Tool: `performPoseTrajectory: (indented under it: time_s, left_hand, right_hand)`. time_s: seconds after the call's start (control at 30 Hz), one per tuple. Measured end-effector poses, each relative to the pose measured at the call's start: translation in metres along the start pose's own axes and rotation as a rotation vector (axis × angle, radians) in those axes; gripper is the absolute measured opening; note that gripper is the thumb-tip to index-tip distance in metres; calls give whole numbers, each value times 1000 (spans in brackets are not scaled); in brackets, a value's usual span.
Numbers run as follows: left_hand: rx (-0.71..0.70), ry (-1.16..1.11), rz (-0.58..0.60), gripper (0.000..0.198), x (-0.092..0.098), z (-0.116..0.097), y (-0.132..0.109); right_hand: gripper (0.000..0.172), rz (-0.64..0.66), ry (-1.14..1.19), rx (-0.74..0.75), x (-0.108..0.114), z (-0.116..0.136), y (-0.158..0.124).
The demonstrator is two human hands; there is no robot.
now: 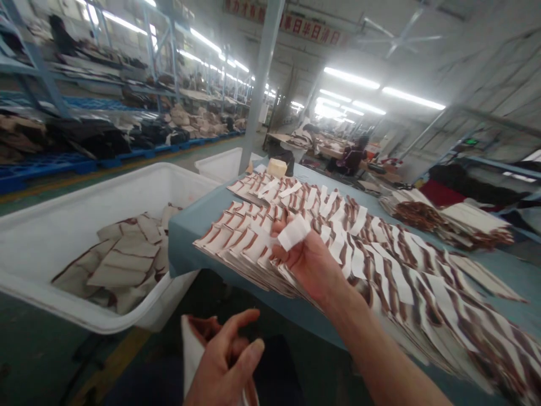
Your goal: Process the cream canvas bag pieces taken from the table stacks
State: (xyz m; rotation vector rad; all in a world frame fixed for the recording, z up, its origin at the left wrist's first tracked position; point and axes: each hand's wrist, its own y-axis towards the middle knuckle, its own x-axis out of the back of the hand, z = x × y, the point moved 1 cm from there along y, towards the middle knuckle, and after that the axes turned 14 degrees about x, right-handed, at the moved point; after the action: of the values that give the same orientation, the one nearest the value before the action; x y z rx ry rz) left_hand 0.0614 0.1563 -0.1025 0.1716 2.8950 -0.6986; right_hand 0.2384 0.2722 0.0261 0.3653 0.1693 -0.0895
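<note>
Head view: right hand (305, 264) is pinching a white strip (295, 232); left hand (226, 358), grip unclear, is holding forefinger and thumb apart; strips (358, 264) are crossing centre-right pieces (382, 282), leftmost stacks (220, 235) lying bare.

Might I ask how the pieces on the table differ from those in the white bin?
The pieces on the table mostly lie in overlapping rows; the pieces in the white bin lie heaped. White strips cross many table pieces; none shows on the bin pieces. Both are pale, brown-edged.
</note>
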Motion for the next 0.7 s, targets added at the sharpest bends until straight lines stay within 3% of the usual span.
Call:
performPoseTrajectory:
  time_s: [0.1, 0.2, 0.3, 0.4, 0.53, 0.7]
  left_hand:
    - [42, -180, 237, 83, -16, -14, -3]
    - [79, -348, 355, 72, -18, -16, -21]
    - [-6, -300, 296, 55, -15, -12, -47]
    - [-126, -170, 198, 50, -11, -9, -67]
    - [-231, 65, 73, 51, -6, -7, -84]
    - [-222, 225, -85, 52, 4, -8, -99]
  right_hand:
    - [39, -76, 417, -205, -12, 4, -72]
    - [42, -183, 562, -334, -11, 4, -131]
    - [44, -286, 616, -439, -3, 0, -171]
    - [47, -317, 663, -510, 3, -2, -194]
    - [49, -296, 692, -527, 1, 2, -213]
    - [38, -215, 733, -496, -3, 15, -233]
